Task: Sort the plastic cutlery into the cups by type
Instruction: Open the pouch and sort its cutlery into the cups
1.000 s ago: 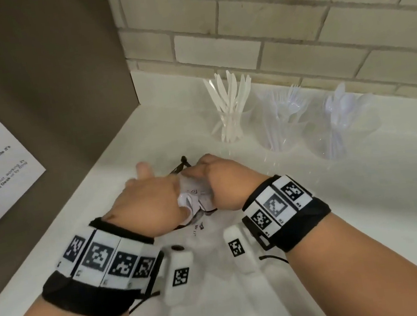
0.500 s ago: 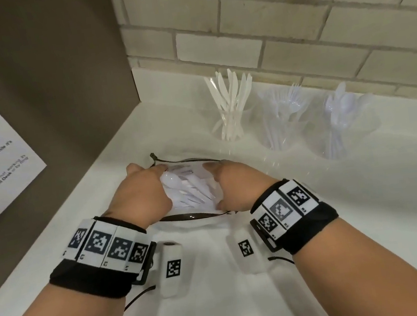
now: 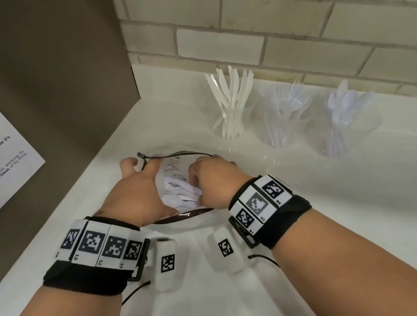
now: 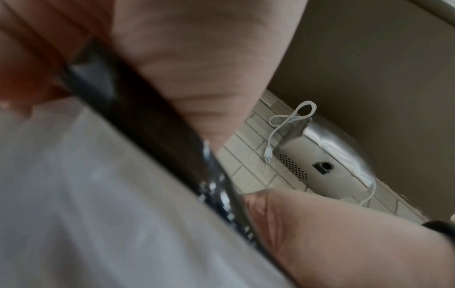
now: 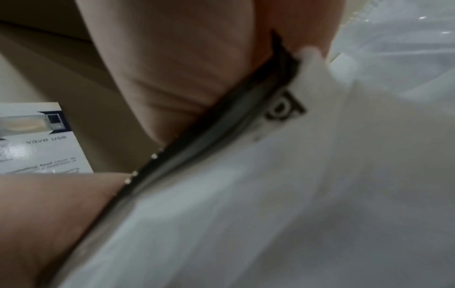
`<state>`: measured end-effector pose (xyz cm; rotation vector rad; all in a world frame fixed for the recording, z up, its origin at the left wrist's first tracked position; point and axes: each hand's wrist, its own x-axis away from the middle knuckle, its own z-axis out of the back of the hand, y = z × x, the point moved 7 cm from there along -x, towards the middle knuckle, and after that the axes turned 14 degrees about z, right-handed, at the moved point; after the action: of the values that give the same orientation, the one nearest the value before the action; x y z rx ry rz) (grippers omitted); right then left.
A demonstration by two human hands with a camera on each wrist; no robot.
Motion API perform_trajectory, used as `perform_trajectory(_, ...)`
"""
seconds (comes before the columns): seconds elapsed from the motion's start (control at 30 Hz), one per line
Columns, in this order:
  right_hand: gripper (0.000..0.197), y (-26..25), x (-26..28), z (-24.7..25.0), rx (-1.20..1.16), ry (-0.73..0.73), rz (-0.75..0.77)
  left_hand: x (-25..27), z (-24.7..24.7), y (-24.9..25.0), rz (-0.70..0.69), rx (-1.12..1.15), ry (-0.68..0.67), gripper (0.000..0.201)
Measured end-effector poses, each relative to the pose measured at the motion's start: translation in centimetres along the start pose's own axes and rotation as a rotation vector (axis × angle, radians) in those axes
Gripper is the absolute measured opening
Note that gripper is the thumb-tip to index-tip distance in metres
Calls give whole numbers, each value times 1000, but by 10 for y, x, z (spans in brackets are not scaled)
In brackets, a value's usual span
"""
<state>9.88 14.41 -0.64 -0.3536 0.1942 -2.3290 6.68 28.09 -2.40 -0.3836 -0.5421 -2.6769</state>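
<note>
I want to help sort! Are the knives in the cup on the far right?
No, the knives stand in the leftmost cup, nearest the corner; the far right cup holds spoons.

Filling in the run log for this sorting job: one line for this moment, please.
stage: opening bag | left hand: grips zip bag edge | right hand: grips opposite edge | cups: already hold cutlery

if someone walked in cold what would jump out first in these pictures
First, the two hands, left hand and right hand, both gripping the dark-zippered mouth of a clear bag of white cutlery on the white counter. Behind them, along the brick wall, stand three clear cups: knives on the left, forks in the middle, spoons on the right.
</note>
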Motion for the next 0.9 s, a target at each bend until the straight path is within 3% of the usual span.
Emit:
perform_trajectory(0.13, 55, -12, -5, -8, 18, -32, -3, -2, -11, 10, -125, -12, 4, 109)
perform_trajectory(0.4, 49, -15, -10, -9, 13, -95, -48, -1, -1, 3, -101, 43, 20, 111)
perform_trajectory(0.57, 34, -2, -13, 0, -36, -70, -101, 2, 10, -1, -14, -30, 22, 97)
perform_trajectory(0.63, 40, 0, -13, 2, -38, -70, -105, 4, 14, 0, 16, -48, 26, 95)
perform_trajectory(0.77, 55, -11, -13, -4, 13, -39, -84, 8, 7, 11, -77, -21, 8, 101)
perform_trajectory(0.9, 47, -12, -16, -1, 21, 14, -35, 10, 6, 11, -54, 25, 7, 106)
